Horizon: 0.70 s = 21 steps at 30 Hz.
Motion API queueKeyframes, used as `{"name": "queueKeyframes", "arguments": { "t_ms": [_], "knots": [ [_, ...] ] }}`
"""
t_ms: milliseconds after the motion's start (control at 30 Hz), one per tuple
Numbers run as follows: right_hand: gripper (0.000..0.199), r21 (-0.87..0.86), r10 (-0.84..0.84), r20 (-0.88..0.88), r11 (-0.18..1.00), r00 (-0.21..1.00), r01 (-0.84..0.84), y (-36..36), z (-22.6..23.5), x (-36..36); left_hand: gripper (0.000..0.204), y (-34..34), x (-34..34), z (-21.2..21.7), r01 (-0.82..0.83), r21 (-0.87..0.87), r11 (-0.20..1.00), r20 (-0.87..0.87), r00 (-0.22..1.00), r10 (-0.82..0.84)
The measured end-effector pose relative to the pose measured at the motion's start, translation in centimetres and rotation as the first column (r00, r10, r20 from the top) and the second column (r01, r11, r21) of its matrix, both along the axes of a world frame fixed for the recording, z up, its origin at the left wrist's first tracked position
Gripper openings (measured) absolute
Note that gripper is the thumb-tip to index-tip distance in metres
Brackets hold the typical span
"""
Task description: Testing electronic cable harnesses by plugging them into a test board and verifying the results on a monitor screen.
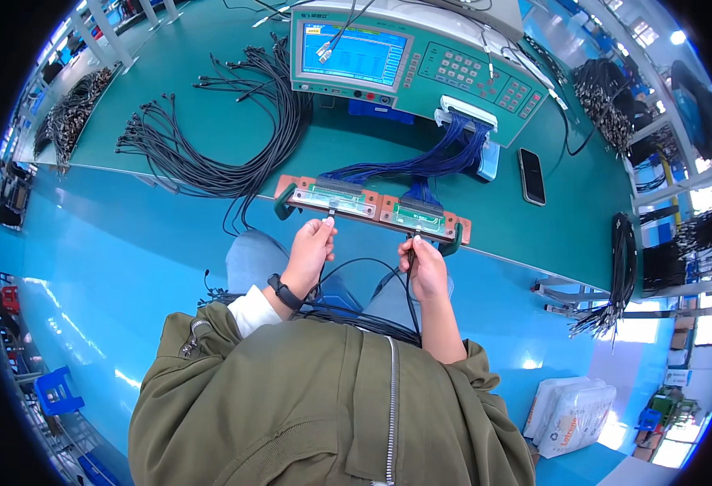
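At the front edge of the green table (pixel 210 138), the left hand (pixel 309 253) and the right hand (pixel 425 267) each pinch one end of a thin black cable (pixel 365 263), pressing both plugs into the orange test fixture (pixel 372 208) before the green tester (pixel 420 65).

A rectangular blue-lit screen (pixel 354 55) with pale rows sits in the green tester's face at the back of the worktop (pixel 210 138). To its right a dark phone (pixel 531 176) lies flat, its screen black. On the floor, lower right, lie white plastic-wrapped packages (pixel 570 413).
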State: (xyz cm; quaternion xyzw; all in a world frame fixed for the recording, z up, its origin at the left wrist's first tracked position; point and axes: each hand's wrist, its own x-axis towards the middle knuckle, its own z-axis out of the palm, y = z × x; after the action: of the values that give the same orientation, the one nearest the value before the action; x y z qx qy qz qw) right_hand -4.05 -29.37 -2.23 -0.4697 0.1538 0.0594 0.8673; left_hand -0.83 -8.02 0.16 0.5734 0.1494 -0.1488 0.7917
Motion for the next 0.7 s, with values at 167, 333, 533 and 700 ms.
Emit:
{"name": "queueKeyframes", "arguments": {
  "t_ms": [167,333,533,700],
  "knots": [
    [0.025,-0.031,0.008,-0.014,0.999,1.000,-0.009,-0.2,0.0,0.1,0.022,-0.2,0.3,-0.4,-0.012,-0.013,1.000,-0.001,1.000,0.012],
    [0.026,-0.087,0.013,-0.033,0.996,0.999,-0.016,-0.4,-0.5,0.1,0.021,-0.2,0.6,-0.3,-0.019,-0.016,1.000,-0.010,1.000,0.019],
    [0.025,-0.309,0.020,-0.165,0.948,0.986,-0.071,-3.1,0.2,-1.7,0.020,2.2,1.9,0.7,0.104,-0.039,0.994,-0.049,0.993,-0.106],
    [0.013,-0.338,-0.144,-0.086,0.935,0.986,0.107,-13.0,1.0,-11.1,0.011,15.9,-0.5,-1.2,0.347,0.686,0.640,-0.116,0.920,-0.376]
  ]
}}
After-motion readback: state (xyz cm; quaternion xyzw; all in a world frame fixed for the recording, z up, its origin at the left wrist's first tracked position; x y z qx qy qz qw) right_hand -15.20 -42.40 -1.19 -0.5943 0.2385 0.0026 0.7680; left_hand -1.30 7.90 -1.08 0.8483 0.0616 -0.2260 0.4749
